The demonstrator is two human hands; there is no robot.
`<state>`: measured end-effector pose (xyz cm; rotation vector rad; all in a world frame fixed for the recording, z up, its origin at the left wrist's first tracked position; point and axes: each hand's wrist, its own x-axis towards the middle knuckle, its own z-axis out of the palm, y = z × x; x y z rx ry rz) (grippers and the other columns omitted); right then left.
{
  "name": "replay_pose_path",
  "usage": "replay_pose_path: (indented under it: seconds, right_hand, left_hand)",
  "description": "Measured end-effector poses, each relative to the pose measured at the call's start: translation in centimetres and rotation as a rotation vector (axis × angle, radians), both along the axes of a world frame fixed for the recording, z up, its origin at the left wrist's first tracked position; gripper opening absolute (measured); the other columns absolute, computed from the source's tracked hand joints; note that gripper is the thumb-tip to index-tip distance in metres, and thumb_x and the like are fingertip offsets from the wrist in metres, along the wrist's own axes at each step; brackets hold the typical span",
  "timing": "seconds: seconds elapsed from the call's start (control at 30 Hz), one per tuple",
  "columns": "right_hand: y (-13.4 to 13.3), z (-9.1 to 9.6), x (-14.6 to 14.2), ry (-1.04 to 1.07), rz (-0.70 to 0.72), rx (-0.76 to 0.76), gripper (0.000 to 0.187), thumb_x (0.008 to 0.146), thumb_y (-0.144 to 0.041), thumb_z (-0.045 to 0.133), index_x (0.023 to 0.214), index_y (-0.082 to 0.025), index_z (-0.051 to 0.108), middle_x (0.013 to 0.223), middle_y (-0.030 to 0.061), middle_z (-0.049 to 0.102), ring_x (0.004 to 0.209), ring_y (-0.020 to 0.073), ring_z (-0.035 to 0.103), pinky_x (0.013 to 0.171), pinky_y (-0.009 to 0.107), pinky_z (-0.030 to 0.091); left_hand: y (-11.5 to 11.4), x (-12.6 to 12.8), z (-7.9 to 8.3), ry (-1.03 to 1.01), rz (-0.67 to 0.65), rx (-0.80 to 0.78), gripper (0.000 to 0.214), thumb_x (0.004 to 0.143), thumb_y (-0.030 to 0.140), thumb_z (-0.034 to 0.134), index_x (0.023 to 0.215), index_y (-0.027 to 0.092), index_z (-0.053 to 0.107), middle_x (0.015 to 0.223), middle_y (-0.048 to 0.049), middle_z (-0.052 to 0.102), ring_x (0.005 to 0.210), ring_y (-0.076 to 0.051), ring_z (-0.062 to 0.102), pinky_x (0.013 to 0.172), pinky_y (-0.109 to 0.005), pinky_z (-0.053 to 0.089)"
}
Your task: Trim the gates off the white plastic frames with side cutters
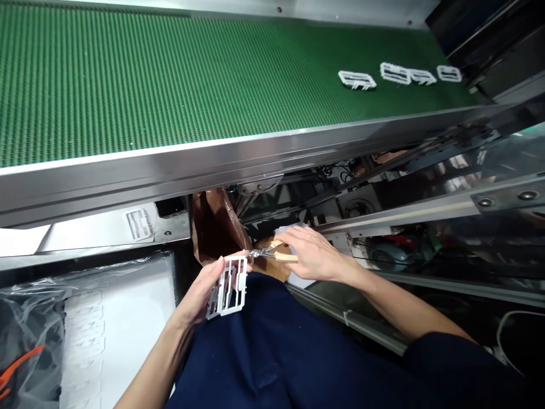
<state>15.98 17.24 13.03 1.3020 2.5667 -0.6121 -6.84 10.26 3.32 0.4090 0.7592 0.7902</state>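
My left hand (pixel 200 289) is closed on a white moulded plastic frame (pixel 230 287), held upright over my lap. My right hand (pixel 313 253) grips small cutters with tan handles (pixel 272 254), whose metal jaws touch the frame's top right corner. Both hands work just below the steel edge of a green conveyor belt (pixel 170 85). Several more white plastic frames (pixel 398 75) lie on the belt at the far right.
A brown bag (pixel 213 227) hangs open behind my hands under the belt. A clear plastic-lined box with stacked white parts (pixel 97 329) sits at the left. One white frame (pixel 138 223) rests on a ledge. Machine parts and rails (pixel 426 213) crowd the right.
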Motion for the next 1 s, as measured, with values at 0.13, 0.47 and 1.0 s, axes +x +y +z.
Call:
replay_pose_path:
  seconds: [0.13, 0.47, 1.0]
  right_hand:
    - [0.0, -0.2, -0.4, 0.014, 0.042, 0.058, 0.032, 0.081, -0.035, 0.051, 0.108, -0.016, 0.054, 0.097, 0.0079, 0.057, 0.093, 0.0195, 0.049, 0.082, 0.031, 0.033]
    - [0.2, -0.1, -0.6, 0.030, 0.117, 0.082, 0.026, 0.083, -0.037, 0.049, 0.100, -0.018, 0.057, 0.086, 0.0046, 0.058, 0.080, 0.0162, 0.051, 0.074, 0.028, 0.033]
    - [0.5, -1.4, -1.0, 0.273, -0.234, -0.184, 0.017, 0.082, -0.032, 0.048, 0.083, -0.017, 0.056, 0.069, -0.0023, 0.056, 0.061, 0.0082, 0.046, 0.058, 0.020, 0.030]
  left_hand:
    - [0.0, 0.2, 0.3, -0.049, 0.008, -0.037, 0.047, 0.086, 0.051, 0.049, 0.114, 0.016, 0.064, 0.095, -0.0097, 0.067, 0.078, -0.017, 0.058, 0.067, -0.023, 0.045]
    - [-0.1, 0.6, 0.7, -0.092, 0.039, -0.029, 0.053, 0.078, 0.051, 0.061, 0.117, 0.014, 0.062, 0.092, -0.0114, 0.068, 0.071, -0.016, 0.058, 0.061, -0.022, 0.044]
    - [0.1, 0.5, 0.5, -0.179, 0.089, -0.013, 0.047, 0.077, 0.046, 0.064, 0.113, 0.016, 0.063, 0.094, -0.0101, 0.068, 0.080, -0.018, 0.061, 0.068, -0.023, 0.048]
